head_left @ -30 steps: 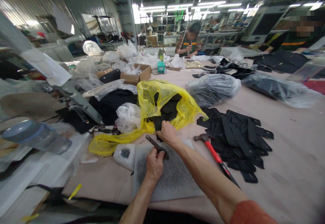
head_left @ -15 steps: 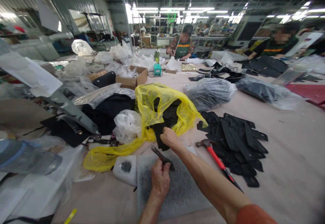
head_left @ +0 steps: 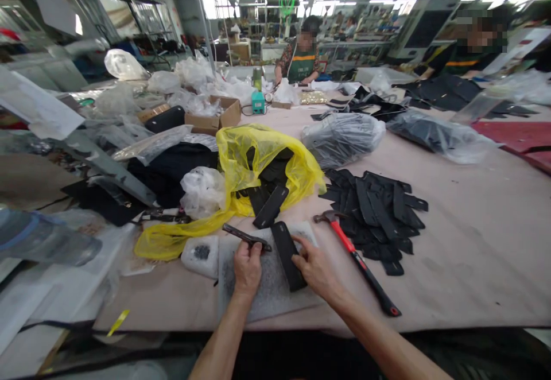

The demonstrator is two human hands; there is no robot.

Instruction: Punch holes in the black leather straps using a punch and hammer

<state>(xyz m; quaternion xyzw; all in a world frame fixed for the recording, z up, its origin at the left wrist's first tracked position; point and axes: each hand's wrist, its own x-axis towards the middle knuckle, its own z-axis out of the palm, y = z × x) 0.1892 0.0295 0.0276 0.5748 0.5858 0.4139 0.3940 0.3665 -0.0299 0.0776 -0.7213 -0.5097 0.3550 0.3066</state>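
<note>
My left hand [head_left: 248, 266] is closed around a dark metal hand tool, perhaps a punch [head_left: 246, 236], held slanting above the slab. To its right, my right hand [head_left: 316, 266] has its fingers at the right edge of a flat black strip [head_left: 287, 256] with rounded corners; the index finger is extended. The strip is over a grey, scuffed slab [head_left: 262, 308]. Just beyond, a yellow plastic bag [head_left: 232, 147] lies open with more black strips [head_left: 271, 206] spilling from its mouth. Right of the slab rests a claw hammer [head_left: 344, 236] with a red and black handle.
A heap of black strips [head_left: 379, 213] lies beyond the hammer. Left of the slab sits a whitish block [head_left: 200, 256] with a dark patch. Clear bags of dark pieces [head_left: 344, 139] and a cardboard box [head_left: 224, 117] stand farther back. Two people work across the table.
My right hand has drawn back from the yellow bag, bringing a black strip over the slab. The tool in my left hand has tilted flatter. The view has dipped lower.
</note>
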